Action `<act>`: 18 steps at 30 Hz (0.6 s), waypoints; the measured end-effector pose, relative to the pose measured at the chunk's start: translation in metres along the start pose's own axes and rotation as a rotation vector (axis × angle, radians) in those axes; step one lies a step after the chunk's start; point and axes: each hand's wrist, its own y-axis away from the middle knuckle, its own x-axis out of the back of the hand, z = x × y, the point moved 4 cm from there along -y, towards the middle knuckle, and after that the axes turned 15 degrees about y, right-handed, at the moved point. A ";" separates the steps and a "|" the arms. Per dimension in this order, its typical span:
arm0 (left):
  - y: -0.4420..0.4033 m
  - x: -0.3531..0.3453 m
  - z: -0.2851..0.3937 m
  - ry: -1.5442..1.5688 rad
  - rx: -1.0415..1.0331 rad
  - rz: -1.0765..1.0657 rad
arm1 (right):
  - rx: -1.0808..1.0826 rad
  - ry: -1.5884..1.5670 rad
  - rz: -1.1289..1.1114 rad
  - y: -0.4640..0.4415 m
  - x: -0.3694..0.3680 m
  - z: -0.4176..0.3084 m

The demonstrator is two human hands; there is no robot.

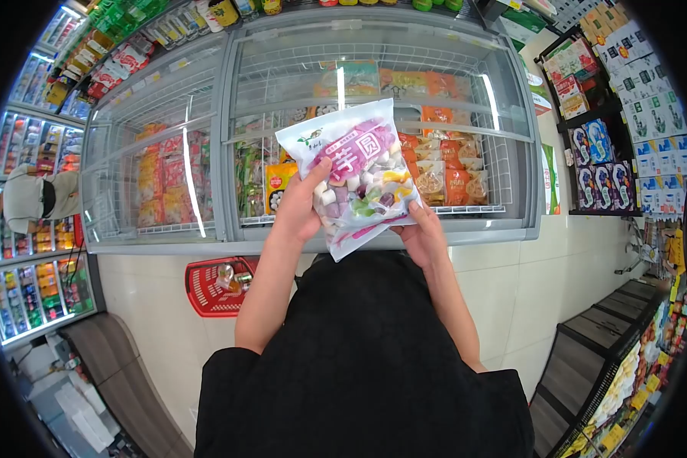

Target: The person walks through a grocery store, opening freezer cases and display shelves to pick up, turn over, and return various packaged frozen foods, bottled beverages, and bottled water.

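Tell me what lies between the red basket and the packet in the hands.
In the head view, the left forearm and part of the freezer's front edge lie between the red basket and the packet.

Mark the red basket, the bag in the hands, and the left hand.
Red basket (199, 288): head view, slatted side.
Bag (362, 169): head view, printed front.
Left hand (299, 208): head view, back.
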 end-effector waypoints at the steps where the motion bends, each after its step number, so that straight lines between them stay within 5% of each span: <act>1: 0.002 -0.007 0.001 -0.010 -0.050 -0.034 | 0.000 0.002 -0.001 -0.002 -0.003 0.004; 11: 0.012 -0.020 0.008 -0.091 -0.195 -0.091 | -0.003 -0.015 -0.099 -0.008 -0.024 0.010; 18: 0.002 -0.006 0.009 -0.041 -0.168 -0.101 | 0.068 0.161 0.106 -0.002 -0.028 0.001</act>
